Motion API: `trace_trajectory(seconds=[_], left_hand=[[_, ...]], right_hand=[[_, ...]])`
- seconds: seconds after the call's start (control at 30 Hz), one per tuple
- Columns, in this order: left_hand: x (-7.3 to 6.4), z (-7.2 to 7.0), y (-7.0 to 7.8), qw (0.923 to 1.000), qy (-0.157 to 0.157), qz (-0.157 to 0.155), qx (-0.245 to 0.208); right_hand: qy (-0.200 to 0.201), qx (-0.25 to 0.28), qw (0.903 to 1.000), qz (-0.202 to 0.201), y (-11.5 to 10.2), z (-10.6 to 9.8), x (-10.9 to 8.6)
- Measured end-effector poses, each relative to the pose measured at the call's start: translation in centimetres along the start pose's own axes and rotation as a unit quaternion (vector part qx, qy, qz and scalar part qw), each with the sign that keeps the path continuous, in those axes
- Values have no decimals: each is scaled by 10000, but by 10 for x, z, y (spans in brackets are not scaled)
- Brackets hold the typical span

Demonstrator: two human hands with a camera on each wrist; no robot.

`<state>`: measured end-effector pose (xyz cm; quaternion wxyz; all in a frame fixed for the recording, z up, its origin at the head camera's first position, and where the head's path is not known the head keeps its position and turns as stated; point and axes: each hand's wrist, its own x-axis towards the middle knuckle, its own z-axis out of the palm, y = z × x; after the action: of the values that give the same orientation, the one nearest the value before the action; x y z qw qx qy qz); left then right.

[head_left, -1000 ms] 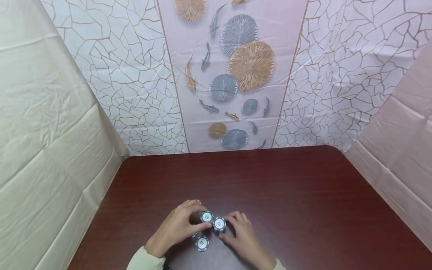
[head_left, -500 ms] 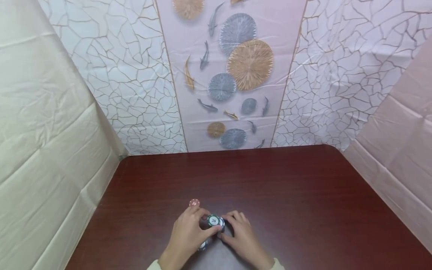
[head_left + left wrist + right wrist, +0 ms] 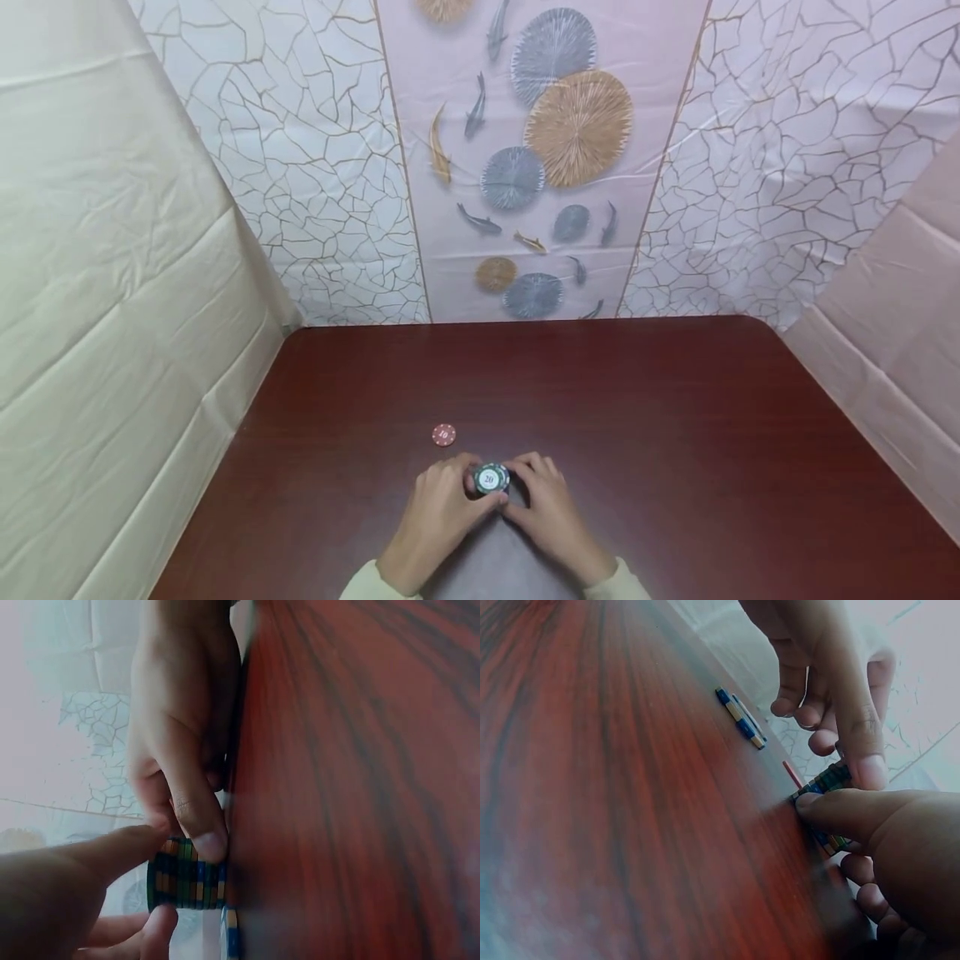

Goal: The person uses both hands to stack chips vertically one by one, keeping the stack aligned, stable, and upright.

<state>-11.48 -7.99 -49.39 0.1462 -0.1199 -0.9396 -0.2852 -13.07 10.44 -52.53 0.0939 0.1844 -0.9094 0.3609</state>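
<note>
A stack of poker chips (image 3: 187, 877), green ones and blue ones, stands on the table between both hands. Its top chip is a green one marked 20 (image 3: 491, 478). My left hand (image 3: 438, 504) pinches the upper part of the stack between thumb and fingers. Lower down, near the table, my right hand (image 3: 553, 515) grips the same stack with its thumb (image 3: 817, 808) and fingers. Blue-and-cream chips (image 3: 740, 718) lie apart from the stack in the right wrist view; the left hand hides them in the head view.
A red chip (image 3: 444, 435) marked 10 lies flat beyond the left hand. The dark reddish-brown table (image 3: 637, 417) has patterned cloth (image 3: 337, 208) behind it and plain cloth at both sides.
My left hand has moved right, carrying green-topped chips onto the stack at the right hand. The red chip is now uncovered. The right hand has stayed around the stack.
</note>
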Motion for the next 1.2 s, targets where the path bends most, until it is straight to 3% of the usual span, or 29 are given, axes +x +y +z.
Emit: trace_trajectory(seconds=[0.2, 0.43, 0.83, 1.2], left_hand=[[-2, -9, -3, 9978, -281, -246, -542], [0, -8, -2, 9960, -420, -312, -728], [3, -2, 3, 9966, -365, -91, -730], [2, -3, 2, 9952, -427, -204, -860]], right_hand=[[-269, 99, 9996, -24, -5, -1, 5], [-194, 98, 9998, 26, -3, -2, 3], [-211, -43, 9997, 59, 2, -6, -1], [-87, -24, 10000, -29, 1, -3, -4]])
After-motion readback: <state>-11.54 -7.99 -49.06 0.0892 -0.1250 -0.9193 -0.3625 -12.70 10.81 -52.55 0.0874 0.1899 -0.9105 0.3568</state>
